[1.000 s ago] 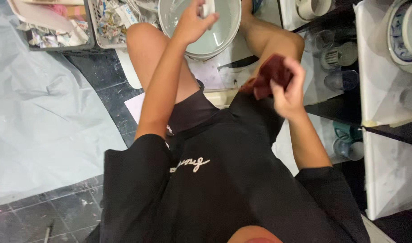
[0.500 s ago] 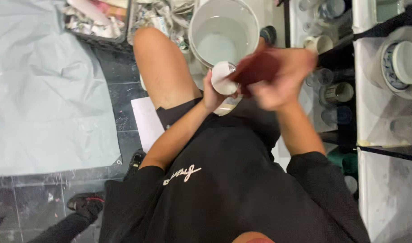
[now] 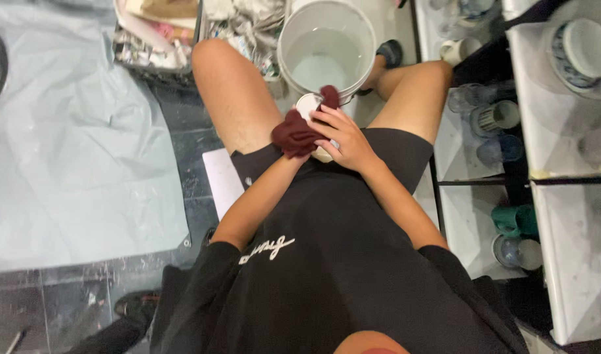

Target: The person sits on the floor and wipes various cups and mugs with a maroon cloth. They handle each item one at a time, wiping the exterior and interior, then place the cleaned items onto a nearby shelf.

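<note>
Two hands grip a small round white ceramic cup (image 3: 311, 111) over the lap: the left hand (image 3: 294, 141), hidden under a dark maroon cloth (image 3: 297, 134), cradles it; right hand (image 3: 343, 137) fingers (image 3: 326, 118) curl round it, beside a white plastic bucket (image 3: 323, 46).

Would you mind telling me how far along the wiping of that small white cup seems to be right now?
In hand: the right hand rubs a dark red cloth over the small white cup, above the lap; the left hand is hidden under the cloth. Seemingly done: the white bucket holds water, suggesting rinsing. Left: cups on the shelf look untouched.
</note>
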